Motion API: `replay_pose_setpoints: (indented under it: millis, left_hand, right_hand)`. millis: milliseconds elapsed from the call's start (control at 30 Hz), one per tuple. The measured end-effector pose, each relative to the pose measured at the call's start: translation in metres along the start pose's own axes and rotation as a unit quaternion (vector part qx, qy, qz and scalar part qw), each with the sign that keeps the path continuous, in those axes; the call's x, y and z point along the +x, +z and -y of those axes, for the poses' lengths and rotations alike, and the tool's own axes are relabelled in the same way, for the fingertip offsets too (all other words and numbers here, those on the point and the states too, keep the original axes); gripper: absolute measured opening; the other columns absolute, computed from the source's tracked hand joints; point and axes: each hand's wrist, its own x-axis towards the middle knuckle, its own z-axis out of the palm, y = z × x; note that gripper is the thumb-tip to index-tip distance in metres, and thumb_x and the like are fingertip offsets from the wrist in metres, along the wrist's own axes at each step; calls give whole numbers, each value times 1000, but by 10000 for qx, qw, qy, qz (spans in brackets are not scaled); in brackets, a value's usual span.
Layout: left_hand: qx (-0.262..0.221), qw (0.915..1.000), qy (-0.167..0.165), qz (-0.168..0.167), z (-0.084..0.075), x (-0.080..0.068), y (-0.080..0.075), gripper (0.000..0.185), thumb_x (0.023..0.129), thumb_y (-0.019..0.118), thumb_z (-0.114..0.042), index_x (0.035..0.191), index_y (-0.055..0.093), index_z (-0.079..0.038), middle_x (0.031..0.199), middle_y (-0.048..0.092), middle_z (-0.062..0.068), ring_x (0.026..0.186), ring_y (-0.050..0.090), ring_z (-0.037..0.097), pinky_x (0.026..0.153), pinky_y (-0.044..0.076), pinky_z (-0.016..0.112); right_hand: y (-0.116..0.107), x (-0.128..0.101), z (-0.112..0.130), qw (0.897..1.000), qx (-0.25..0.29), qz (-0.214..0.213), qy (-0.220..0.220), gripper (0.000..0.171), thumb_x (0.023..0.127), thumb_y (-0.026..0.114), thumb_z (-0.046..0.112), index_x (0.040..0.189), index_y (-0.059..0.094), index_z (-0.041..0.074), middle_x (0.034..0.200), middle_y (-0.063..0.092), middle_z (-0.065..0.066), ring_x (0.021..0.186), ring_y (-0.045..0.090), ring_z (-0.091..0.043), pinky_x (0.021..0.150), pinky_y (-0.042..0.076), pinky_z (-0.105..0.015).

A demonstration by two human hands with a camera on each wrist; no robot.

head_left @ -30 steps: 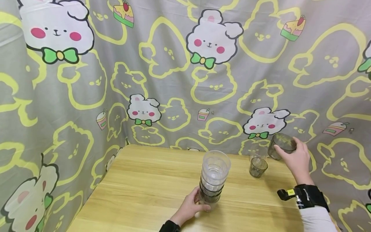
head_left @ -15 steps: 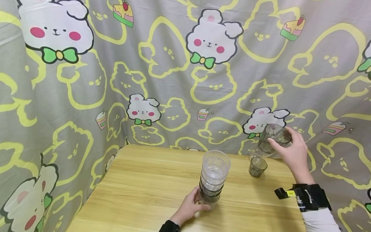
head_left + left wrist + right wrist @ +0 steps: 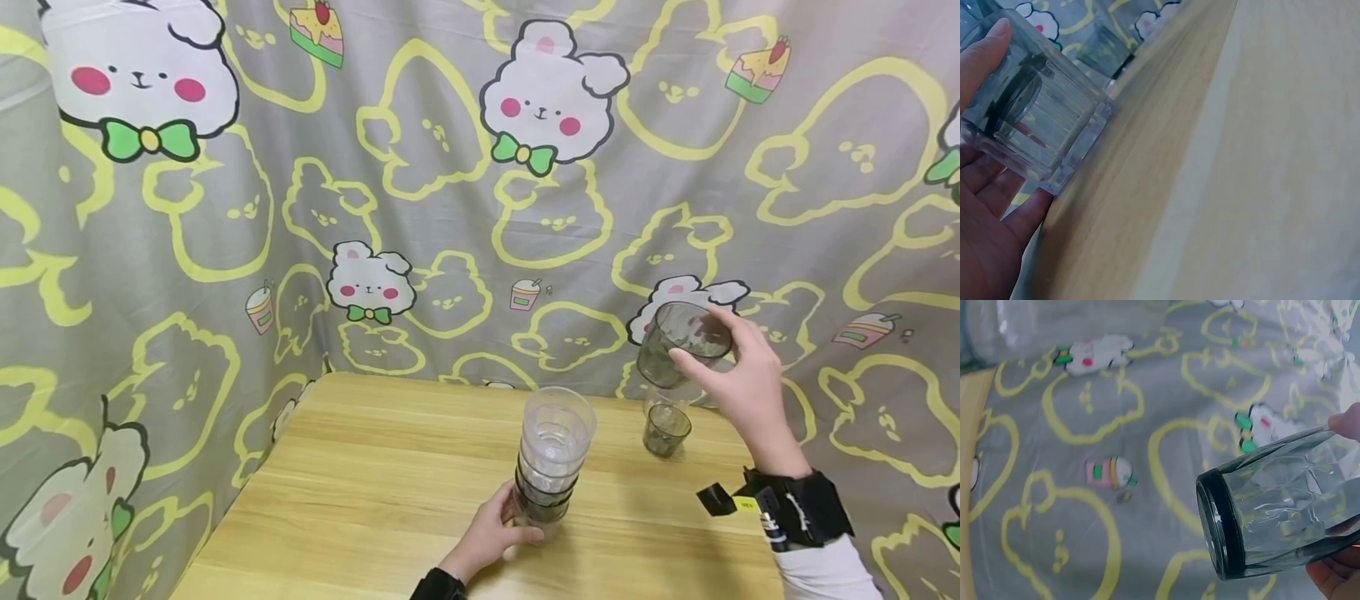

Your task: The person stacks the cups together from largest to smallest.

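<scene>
My left hand (image 3: 495, 529) grips the bottom of an upright stack of nested cups (image 3: 558, 433), clear ones at the top and dark-tinted ones lower down. In the left wrist view, its thumb and fingers sit around the lowest clear cup (image 3: 1054, 125), whose base is close to the tabletop. Up at the back right, my right hand (image 3: 750, 383) holds a grey-tinted cup (image 3: 660, 354) by its side near the rim, raised in the air. The right wrist view shows this cup's faceted wall and thick dark base (image 3: 1219, 525).
Below the raised cup, a small dark-tinted cup (image 3: 667, 432) stands on the wooden table (image 3: 375, 467), with a clear cup partly hidden behind it. A patterned grey curtain (image 3: 450, 208) hangs along the table's back and left sides.
My right hand has carried the tinted cup left and upward, from beside the small dark cup to above it. The left hand and the stack have stayed in place.
</scene>
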Motion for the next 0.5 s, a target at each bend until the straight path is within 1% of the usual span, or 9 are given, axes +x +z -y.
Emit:
replay_pose_setpoints:
  millis: [100,167,333,433,500]
  left_hand:
    - [-2,10000,-7,-2,0,0,-1,78,83,77,-23,149,36,-18,147,50,9,133,51,26,114,43,34]
    - [-12,10000,23,10,0,0,-1,78,83,77,-24,149,37,-18,147,50,9,133,52,26,114,42,34]
    - [-25,9999,99,45,2,1,-1,77,83,77,-23,149,36,-17,147,50,10,133,52,25,114,42,32]
    - [-22,10000,80,24,2,1,-1,78,83,77,-24,149,37,-17,147,50,10,133,52,25,114,42,32]
    - [-26,10000,61,3,3,1,0,78,82,78,-23,148,37,-17,147,50,10,133,52,26,114,42,32]
  right_hand:
    - [1,0,15,9991,340,51,-261,68,76,82,12,138,54,17,113,52,16,103,46,11,87,35,0]
    - [2,0,24,9971,601,106,-445,68,75,82,6,137,55,14,114,52,20,105,49,10,88,37,0]
    - [5,-1,45,9882,1182,324,-920,72,73,79,-7,138,53,8,120,55,15,109,53,4,94,41,-3]
    - [9,-3,54,9814,1419,478,-1202,74,71,76,-14,139,52,4,121,56,11,110,54,1,96,43,-5]
    - [11,-6,59,9783,1471,566,-1343,74,70,76,-15,138,52,3,121,57,9,110,54,0,97,43,-5]
